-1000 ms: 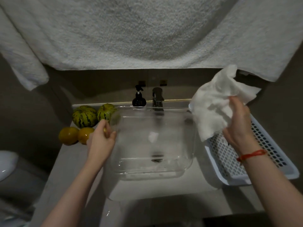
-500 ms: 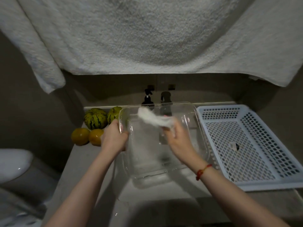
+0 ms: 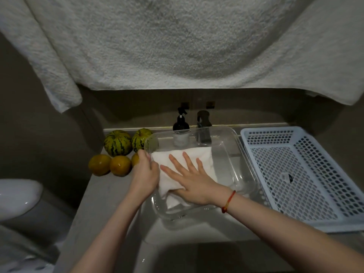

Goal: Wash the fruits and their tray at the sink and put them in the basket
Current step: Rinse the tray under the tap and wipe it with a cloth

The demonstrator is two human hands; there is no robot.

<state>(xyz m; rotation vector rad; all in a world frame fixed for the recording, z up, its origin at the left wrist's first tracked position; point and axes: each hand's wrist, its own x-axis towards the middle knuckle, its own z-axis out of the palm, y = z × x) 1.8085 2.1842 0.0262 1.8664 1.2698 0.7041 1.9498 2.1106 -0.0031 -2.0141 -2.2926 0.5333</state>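
I see my right hand [image 3: 194,181] flat, fingers [image 3: 188,158] straight and spread, pressing a white cloth [image 3: 199,157] into the clear tray [image 3: 244,168]. My left hand [image 3: 144,175], at 9 o'clock of the right, has its fingers curled over the tray's left rim, gripping it. The tray sits over the sink [image 3: 199,251], tipped a little, with the cloth covering its left half. At 3 o'clock of the tray, just beside it, lies the white basket [image 3: 307,133] on the table [image 3: 102,203]. At 10 o'clock of the tray, three oranges [image 3: 120,165] sit in a row, the nearest partly behind my left hand; two striped melons [image 3: 117,142] sit just beyond them. At 12 o'clock stand a dark pump bottle [image 3: 180,124] and the tap [image 3: 203,119], seen partly through the tray's far wall. A towel [image 3: 177,42] hangs above.
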